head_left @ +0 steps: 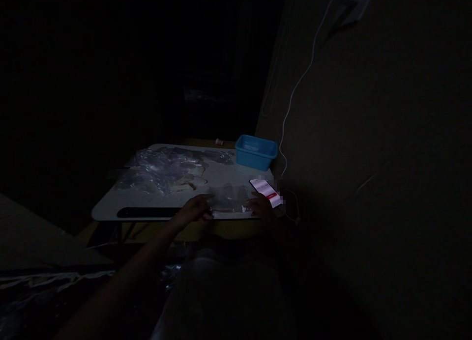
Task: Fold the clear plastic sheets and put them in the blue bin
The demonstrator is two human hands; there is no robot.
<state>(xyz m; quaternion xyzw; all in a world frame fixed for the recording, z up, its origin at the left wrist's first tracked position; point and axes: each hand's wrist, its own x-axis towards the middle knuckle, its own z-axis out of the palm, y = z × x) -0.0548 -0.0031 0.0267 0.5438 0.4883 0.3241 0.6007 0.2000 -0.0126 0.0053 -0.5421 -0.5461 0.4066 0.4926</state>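
In the dim head view, a clear plastic bag [229, 201] is spread between my two hands, over the front edge of a white table [217, 175]. My left hand [196, 207] has its fingers closed on the bag's left end. At the other end my right hand [260, 205] pinches the bag's edge, partly in shadow. A lit phone [266, 191] lies just beyond my right hand. Further left, a loose heap of clear plastic bags [158, 168] covers part of the tabletop. Fine detail of the fingertips is lost in the dark.
A blue plastic basin [255, 153] sits at the table's back right corner. Near it is a small white and reddish object [219, 142]. A white cable [291, 99] hangs from a wall socket on the right. The tabletop has a dark slot [147, 212] along its front.
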